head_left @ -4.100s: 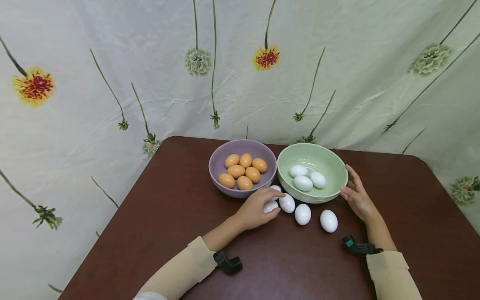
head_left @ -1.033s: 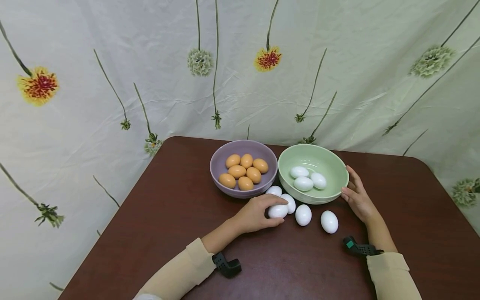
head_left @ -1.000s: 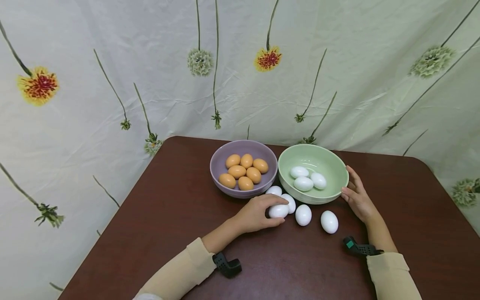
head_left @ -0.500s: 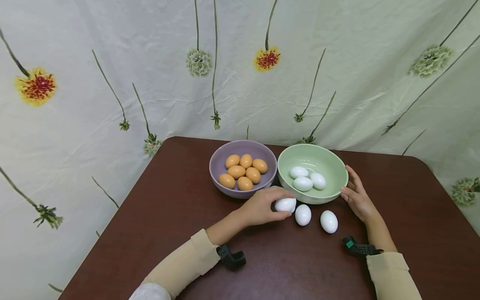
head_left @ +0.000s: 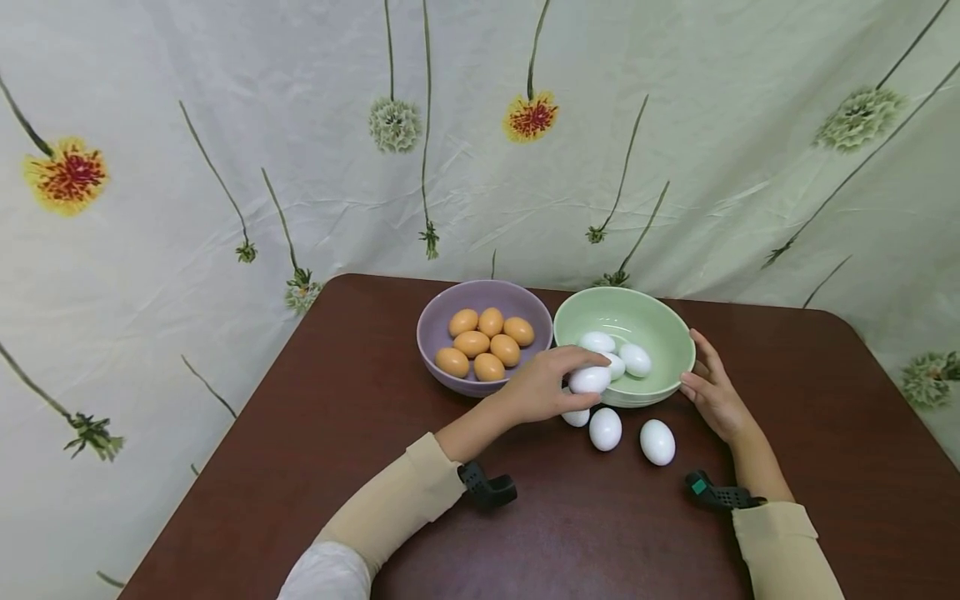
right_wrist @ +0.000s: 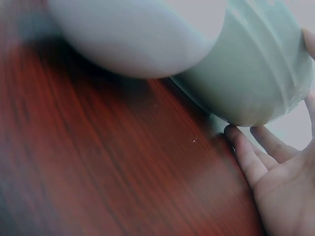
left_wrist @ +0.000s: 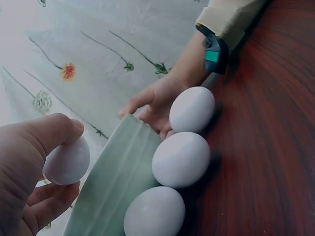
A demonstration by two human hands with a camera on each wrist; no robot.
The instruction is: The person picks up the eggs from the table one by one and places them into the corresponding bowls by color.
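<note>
My left hand (head_left: pixel 551 385) pinches a white egg (head_left: pixel 589 380) between thumb and fingers, over the near-left rim of the green bowl (head_left: pixel 663 333). In the left wrist view that egg (left_wrist: pixel 69 162) hangs apart from the eggs on the table. Inside the green bowl lie white eggs (head_left: pixel 636 360), one partly covered by the held egg. My right hand (head_left: pixel 718 396) holds the bowl's right side. Up close in the right wrist view, fingertips of that hand (right_wrist: pixel 290 191) touch the bowl's underside (right_wrist: pixel 246 73).
Left of the green bowl, touching or nearly so, stands a purple bowl (head_left: pixel 431 329) with several brown eggs (head_left: pixel 472 343). On the dark wooden table (head_left: pixel 570 533) in front lie white eggs (head_left: pixel 605 429), the nearest one (head_left: pixel 575 417) partly hidden by my left hand. A flowered cloth (head_left: pixel 480 183) hangs behind.
My left hand has lifted the white egg off the table and carried it right and away from me, to the green bowl's rim. The right hand stays at the bowl.
</note>
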